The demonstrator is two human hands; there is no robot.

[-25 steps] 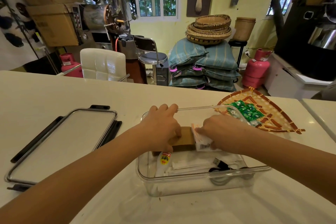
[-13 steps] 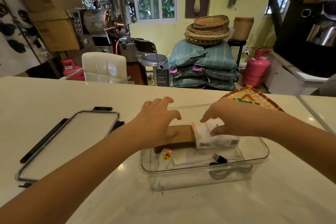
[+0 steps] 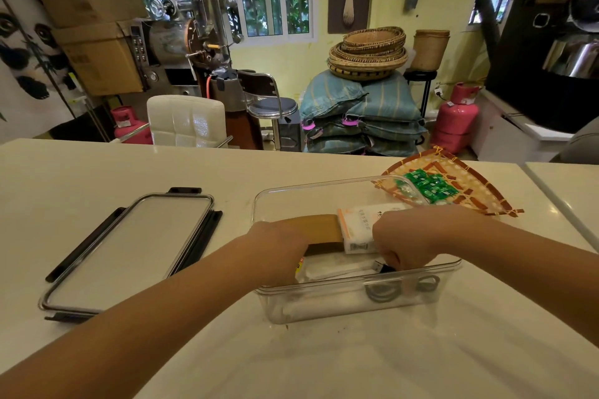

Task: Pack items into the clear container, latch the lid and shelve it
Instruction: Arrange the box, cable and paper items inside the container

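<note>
The clear container [image 3: 324,187] stands open at the table's middle. Inside lie a brown box [image 3: 319,227] and, against its right end, a white packet with orange print [image 3: 358,226]. Below them are white sachets [image 3: 337,269], a black USB plug [image 3: 384,267] and a coiled grey cable [image 3: 385,293]. My left hand [image 3: 278,246] reaches into the container and curls over the brown box's left end. My right hand [image 3: 405,240] is curled on the white packet's right end, fingertips down near the plug. The lid [image 3: 129,249], with black latches, lies flat to the left.
A woven fan-shaped tray [image 3: 479,194] holding green sweets [image 3: 431,188] sits behind the container's right corner. A table seam runs at the far right [image 3: 560,204]. Beyond the table stand a white chair [image 3: 186,120], stacked sacks and pink gas cylinders.
Both hands have dropped lower into the container and pulled toward me. The white packet, held above the rim before, now rests beside the brown box.
</note>
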